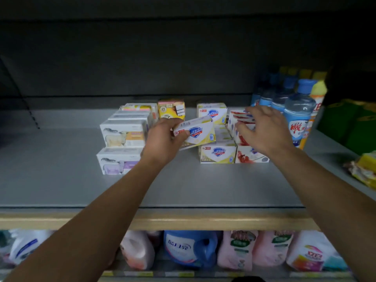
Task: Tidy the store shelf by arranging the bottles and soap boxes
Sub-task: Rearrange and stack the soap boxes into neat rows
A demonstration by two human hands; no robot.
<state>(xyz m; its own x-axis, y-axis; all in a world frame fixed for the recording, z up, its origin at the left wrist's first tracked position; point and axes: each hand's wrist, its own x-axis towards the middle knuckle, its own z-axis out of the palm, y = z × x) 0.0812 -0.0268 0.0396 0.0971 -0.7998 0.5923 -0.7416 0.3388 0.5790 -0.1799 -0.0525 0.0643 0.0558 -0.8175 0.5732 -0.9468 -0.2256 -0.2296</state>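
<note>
Detergent jugs (190, 248) and pink refill pouches (237, 249) crowd the lower shelf closest to the viewer, beneath the tan front edge of the grey shelf (61, 180) where a person reaches in with both bare arms. At the middle of that shelf, the left hand (162, 142) grips a white-and-yellow soap box (198, 132) by its left end, thumb on the printed face and fingers curled behind, holding it tilted and lifted above the stacked yellow soap boxes (217, 153) that sit just right of the hand. The right hand (264, 131) hovers over the red-and-white soap boxes (242, 119) immediately right of the yellow stack, fingers spread wide and slightly bent, their tips at or just above the top box; contact cannot be told. Left of the lifted box stand two rows of white soap boxes printed with animals (124, 135), and behind it a small yellow carton (172, 109) stands upright. Blue-capped bottles (299, 115) and a yellow-capped bottle (318, 92) line the shelf's right end, beyond the right hand. Yellow packets (364, 169) lie at the far right edge.
</note>
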